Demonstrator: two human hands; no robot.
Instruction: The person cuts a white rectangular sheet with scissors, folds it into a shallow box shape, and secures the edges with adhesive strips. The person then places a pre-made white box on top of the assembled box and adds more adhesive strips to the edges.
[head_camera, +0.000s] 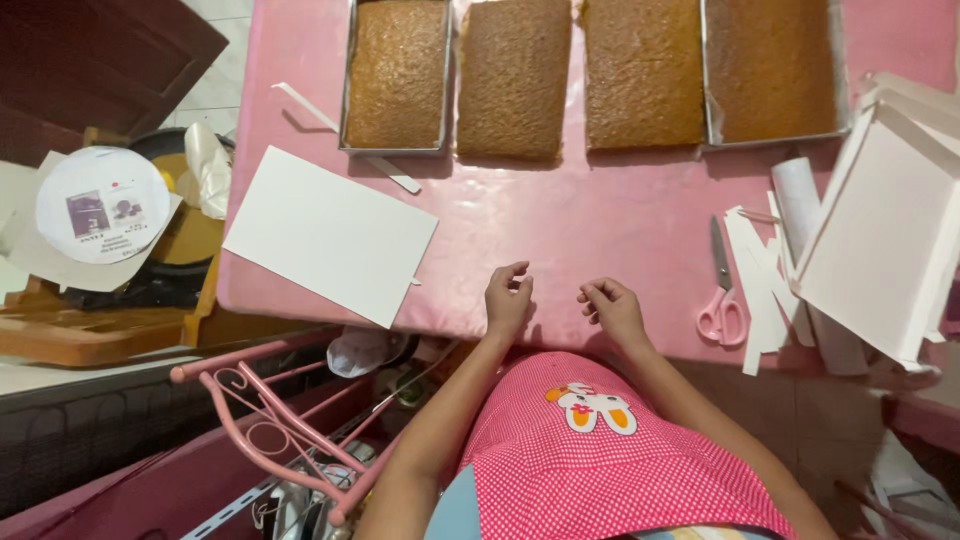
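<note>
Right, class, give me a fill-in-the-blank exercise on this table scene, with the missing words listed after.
1. The table is covered in ____ cloth.
2. ____ brown cakes lie in a row at the far edge.
3. The scissors have ____ handles.
4. Both hands, left hand and right hand, rest at the table's near edge and hold ____.

Missing words: pink; four; pink; nothing

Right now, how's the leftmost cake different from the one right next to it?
The leftmost cake sits inside a metal tin with raised rims; the second cake lies bare on the pink table, out of any tin. The leftmost looks slightly lighter, more golden. Both are brown, rectangular slabs, side by side, far from both hands.
</note>
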